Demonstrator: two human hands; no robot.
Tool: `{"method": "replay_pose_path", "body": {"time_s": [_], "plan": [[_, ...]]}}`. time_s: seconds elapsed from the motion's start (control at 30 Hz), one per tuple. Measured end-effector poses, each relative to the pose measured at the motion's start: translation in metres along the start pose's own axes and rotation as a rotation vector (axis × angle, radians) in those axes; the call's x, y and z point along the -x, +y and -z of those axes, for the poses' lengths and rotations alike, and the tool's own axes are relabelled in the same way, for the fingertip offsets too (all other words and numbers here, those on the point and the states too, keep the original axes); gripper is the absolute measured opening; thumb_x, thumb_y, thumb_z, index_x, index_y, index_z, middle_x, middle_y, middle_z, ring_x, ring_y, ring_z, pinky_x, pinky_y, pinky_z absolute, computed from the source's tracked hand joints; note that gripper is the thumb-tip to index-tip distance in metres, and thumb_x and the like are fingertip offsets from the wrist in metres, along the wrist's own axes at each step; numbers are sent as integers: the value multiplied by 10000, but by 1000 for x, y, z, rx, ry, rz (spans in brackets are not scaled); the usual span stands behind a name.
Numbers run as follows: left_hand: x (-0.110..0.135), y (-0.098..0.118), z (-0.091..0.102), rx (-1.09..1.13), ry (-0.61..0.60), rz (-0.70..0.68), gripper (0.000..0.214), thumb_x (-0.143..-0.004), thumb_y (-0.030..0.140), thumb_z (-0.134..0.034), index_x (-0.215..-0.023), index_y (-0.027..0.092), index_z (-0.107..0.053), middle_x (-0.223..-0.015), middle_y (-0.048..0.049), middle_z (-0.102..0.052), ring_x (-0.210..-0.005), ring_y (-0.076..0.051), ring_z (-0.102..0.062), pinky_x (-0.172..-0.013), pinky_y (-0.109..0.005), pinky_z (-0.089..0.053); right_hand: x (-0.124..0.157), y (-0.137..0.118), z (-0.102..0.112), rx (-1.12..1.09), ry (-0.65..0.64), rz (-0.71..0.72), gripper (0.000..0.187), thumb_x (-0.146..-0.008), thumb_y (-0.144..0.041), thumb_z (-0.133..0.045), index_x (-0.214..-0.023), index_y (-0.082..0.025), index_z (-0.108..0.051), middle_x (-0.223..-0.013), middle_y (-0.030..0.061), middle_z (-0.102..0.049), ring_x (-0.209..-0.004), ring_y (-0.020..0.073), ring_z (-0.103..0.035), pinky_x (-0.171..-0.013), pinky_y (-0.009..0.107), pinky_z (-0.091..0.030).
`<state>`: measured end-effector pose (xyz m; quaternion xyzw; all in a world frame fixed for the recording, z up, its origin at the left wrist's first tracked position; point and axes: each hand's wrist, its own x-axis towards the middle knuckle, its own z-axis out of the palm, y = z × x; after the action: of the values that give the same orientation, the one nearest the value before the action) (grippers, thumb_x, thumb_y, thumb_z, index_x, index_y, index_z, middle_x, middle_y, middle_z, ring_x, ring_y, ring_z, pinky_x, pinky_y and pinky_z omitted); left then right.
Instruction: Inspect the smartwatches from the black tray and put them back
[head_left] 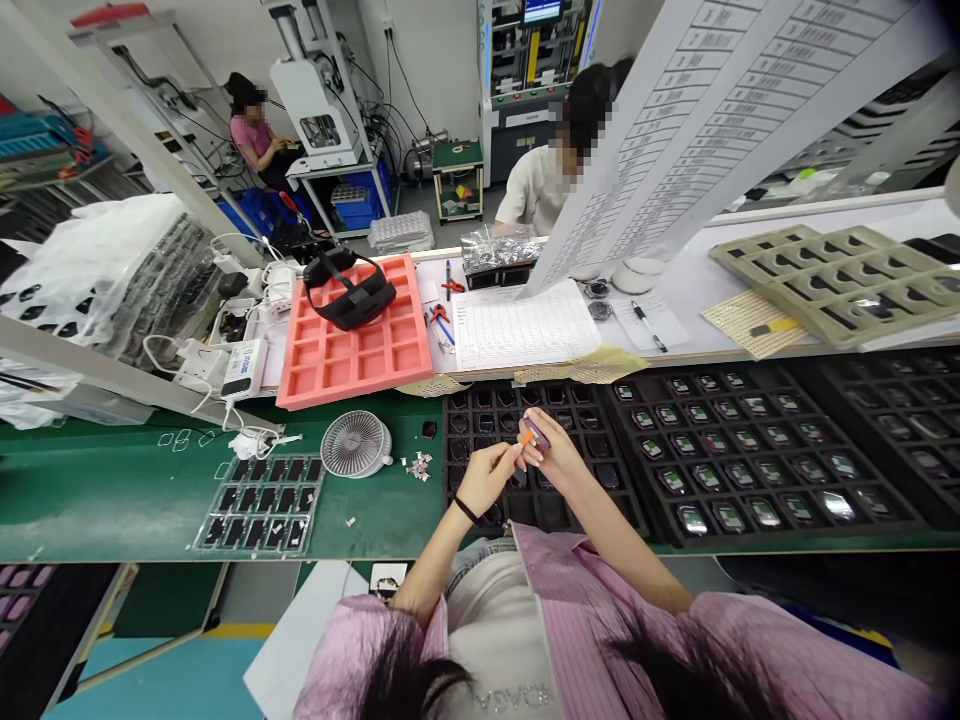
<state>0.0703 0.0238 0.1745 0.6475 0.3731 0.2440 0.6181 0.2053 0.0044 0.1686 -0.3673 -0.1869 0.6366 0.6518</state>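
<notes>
L hand [486,478] pinches orange tab [528,438] on small dark device [538,432]; R hand [556,452] firmly holds its edges (looks light, fragile: hold edges only), over black tray [448,470].

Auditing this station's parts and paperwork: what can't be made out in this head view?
Small purple part: right hand hides most of it; kind unclear.
Black tray under the hands: left hand and forearms hide cells.
Far-right tray: cut off by the edge.
Hanging chart: print too small.

Over a black tray [480,412], the right hand [556,460] is holding a small device [538,433], the left hand [484,478] pinching an orange tab [527,438].
</notes>
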Motion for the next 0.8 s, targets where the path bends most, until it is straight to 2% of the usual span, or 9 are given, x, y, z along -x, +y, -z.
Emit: {"method": "replay_pose_path", "body": {"time_s": [0.13,0.27,0.37,0.5,0.6,0.67,0.73,0.8], "plan": [[0,7,7,38,-53,43,553,-821,649,-458,-646,139,-581,-448,70,-339,-425,-57,-261,-435,-210,-206,0,2,0,35,-24,-8,264,-772,-396,-719,-751,-204,-539,-466,-99,-451,-300,35,-336,-300,156,-266],[0,13,10,121,-101,95,557,-783,677,-501,-659,140,-581,-426,80,-346,-390,-42,-244,-406,-202,-178,-1,9,-1,-154,-116,-138,222,-819,-399,-664,-824,-207,-554,-448,-122,-385,-276,17,-178,-277,141,-196],[2,13,9,185,-89,115,568,-755,697,-524,-661,139,-577,-409,88,-338,-369,-36,-229,-388,-199,-160,-3,15,0,-255,-129,-180,185,-831,-334,-653,-767,-209,-533,-444,-117,-376,-290,25,-147,-286,136,-221],[3,7,8,195,-56,152,585,-737,723,-521,-646,146,-558,-392,90,-338,-348,-32,-225,-375,-197,-153,-6,19,1,-263,-122,-190,252,-803,-313,-680,-681,-205,-488,-426,-113,-376,-292,25,-148,-290,141,-243],[-1,-1,6,180,36,146,590,-735,733,-510,-606,158,-515,-409,86,-328,-364,-35,-250,-380,-192,-180,-4,24,1,-181,-80,-131,247,-777,-371,-694,-729,-211,-512,-422,-116,-387,-286,25,-165,-277,142,-187],[-6,-6,3,175,99,111,569,-717,722,-543,-616,163,-499,-462,70,-383,-400,-44,-316,-397,-187,-242,-2,31,0,-69,-23,-81,245,-771,-398,-694,-783,-222,-524,-441,-116,-403,-292,27,-207,-291,140,-191],[-12,-14,-1,134,137,68,538,-710,691,-578,-630,166,-494,-525,50,-446,-450,-58,-381,-430,-190,-305,-2,42,4,103,45,-29,258,-785,-442,-668,-829,-234,-522,-468,-114,-406,-311,32,-247,-313,144,-224],[-16,-25,0,73,162,45,509,-744,659,-561,-638,166,-495,-541,45,-451,-473,-65,-394,-452,-192,-323,-6,51,17,330,129,40,303,-805,-526,-607,-867,-244,-512,-498,-106,-405,-332,44,-275,-331,159,-259]]}}
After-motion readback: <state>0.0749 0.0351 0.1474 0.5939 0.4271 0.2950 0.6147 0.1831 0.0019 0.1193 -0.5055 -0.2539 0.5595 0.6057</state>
